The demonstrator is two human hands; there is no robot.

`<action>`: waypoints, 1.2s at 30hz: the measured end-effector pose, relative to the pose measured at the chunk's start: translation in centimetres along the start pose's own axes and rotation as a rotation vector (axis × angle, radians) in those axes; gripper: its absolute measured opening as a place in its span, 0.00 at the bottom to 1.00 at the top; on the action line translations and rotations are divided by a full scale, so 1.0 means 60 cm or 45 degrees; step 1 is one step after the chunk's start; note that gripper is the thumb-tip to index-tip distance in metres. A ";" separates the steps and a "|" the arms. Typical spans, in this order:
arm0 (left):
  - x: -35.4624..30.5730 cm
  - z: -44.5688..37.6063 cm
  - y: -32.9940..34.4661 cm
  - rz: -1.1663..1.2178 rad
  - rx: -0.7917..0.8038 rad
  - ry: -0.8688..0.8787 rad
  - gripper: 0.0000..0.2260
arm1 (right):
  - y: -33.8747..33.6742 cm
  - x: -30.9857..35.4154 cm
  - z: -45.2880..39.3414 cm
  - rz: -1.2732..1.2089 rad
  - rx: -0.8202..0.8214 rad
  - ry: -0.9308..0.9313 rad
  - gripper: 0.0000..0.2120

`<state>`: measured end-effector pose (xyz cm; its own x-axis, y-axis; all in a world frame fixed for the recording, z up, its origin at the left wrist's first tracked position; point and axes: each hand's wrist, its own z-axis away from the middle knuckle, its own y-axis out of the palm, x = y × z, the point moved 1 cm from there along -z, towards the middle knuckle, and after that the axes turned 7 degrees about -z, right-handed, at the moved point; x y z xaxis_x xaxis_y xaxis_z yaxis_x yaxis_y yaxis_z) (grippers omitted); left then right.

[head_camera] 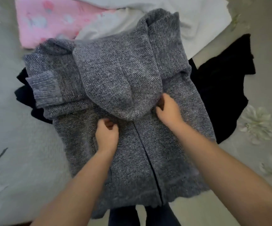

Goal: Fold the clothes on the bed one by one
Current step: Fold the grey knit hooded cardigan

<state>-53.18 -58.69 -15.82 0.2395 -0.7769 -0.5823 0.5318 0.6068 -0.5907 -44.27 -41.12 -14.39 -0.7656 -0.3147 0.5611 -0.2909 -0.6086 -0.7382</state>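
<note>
A grey knitted cardigan (115,75) lies spread on the bed, its front opening running down the middle toward me. Its hood is folded down over the chest and one sleeve with a ribbed cuff (44,88) lies across the left side. My left hand (106,134) is curled on the knit just below the hood's tip. My right hand (168,110) pinches the fabric at the hood's right edge.
A black garment (221,88) lies under the cardigan and sticks out on both sides. A pink printed cloth (50,20) and a white cloth (197,18) lie at the far side. The bedspread (262,124) is pale grey with white flowers.
</note>
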 end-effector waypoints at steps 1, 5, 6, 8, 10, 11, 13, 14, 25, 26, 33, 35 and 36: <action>0.010 0.020 -0.003 -0.165 -0.043 0.177 0.13 | -0.004 -0.008 0.022 0.045 -0.006 -0.073 0.18; 0.057 0.096 0.008 -0.624 0.090 0.889 0.12 | -0.017 -0.073 0.135 0.400 0.113 -0.535 0.19; 0.073 0.113 0.015 -0.687 0.081 1.049 0.11 | -0.019 -0.097 0.166 0.488 0.114 -0.667 0.20; 0.107 0.144 0.028 -0.788 0.030 1.305 0.13 | -0.022 -0.149 0.219 0.651 0.135 -0.896 0.21; 0.142 0.176 0.044 -0.899 0.057 1.338 0.26 | -0.023 -0.201 0.271 0.764 0.262 -1.072 0.26; 0.160 0.197 0.055 -0.912 0.066 1.302 0.28 | -0.023 -0.232 0.296 0.843 0.366 -1.110 0.32; 0.198 0.240 0.082 -0.921 0.059 1.223 0.27 | -0.020 -0.286 0.331 1.062 0.545 -1.100 0.41; 0.220 0.261 0.097 -0.930 0.032 1.206 0.26 | -0.018 -0.310 0.338 1.128 0.557 -1.082 0.43; 0.306 0.352 0.206 -1.205 -0.197 0.695 0.49 | -0.022 -0.382 0.308 0.918 0.072 -1.240 0.22; 0.302 0.349 0.213 -1.204 -0.210 0.661 0.49 | -0.022 -0.377 0.306 0.863 0.033 -1.215 0.21; 0.265 0.343 0.208 -0.976 -0.347 0.653 0.25 | -0.074 -0.333 0.329 0.624 0.142 -1.245 0.25; 0.265 0.342 0.192 -0.921 -0.377 0.763 0.22 | -0.104 -0.330 0.345 0.677 0.177 -1.277 0.22; 0.271 0.342 0.182 -0.894 -0.382 0.796 0.25 | -0.116 -0.331 0.350 0.703 0.201 -1.274 0.23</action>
<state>-26.81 -68.12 -20.28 -0.5701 -0.8007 -0.1841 0.1398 0.1263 -0.9821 -14.96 -45.92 -12.54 0.0519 -0.9603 0.2742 0.0711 -0.2704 -0.9601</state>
